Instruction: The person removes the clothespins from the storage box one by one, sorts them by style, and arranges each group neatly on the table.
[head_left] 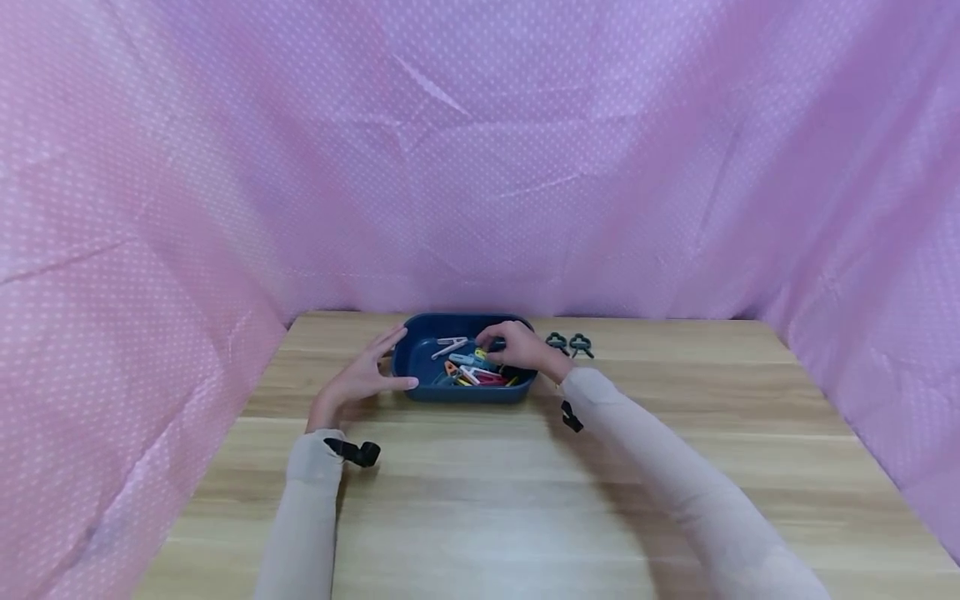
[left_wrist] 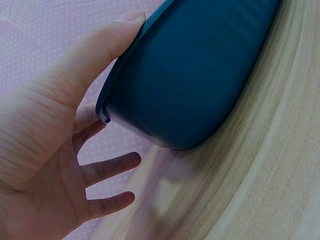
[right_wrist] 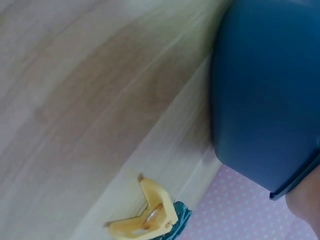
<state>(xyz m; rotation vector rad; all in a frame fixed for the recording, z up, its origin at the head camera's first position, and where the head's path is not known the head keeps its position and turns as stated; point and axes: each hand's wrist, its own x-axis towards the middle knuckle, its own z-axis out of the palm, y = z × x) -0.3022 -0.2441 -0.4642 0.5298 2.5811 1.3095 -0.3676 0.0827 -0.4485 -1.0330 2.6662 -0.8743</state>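
Left hand (head_left: 362, 373) resting spread against left rim of bin (head_left: 465, 395); right hand (head_left: 517, 344) hanging over opposite edge, cannot tell whether pinching; clips (head_left: 468, 361) lying beneath it; table (head_left: 487, 483) extending nearer than hands.

We log the bin (left_wrist: 185, 75) as smooth, matt plastic; the clips (head_left: 468, 361) inside also look plastic. We see a smooth yellow plastic clip (right_wrist: 158, 195), wood-grained tabletop (head_left: 480, 492) with slight sheen, creased backdrop sheeting (head_left: 480, 167), matt cloth sleeves (head_left: 675, 475).
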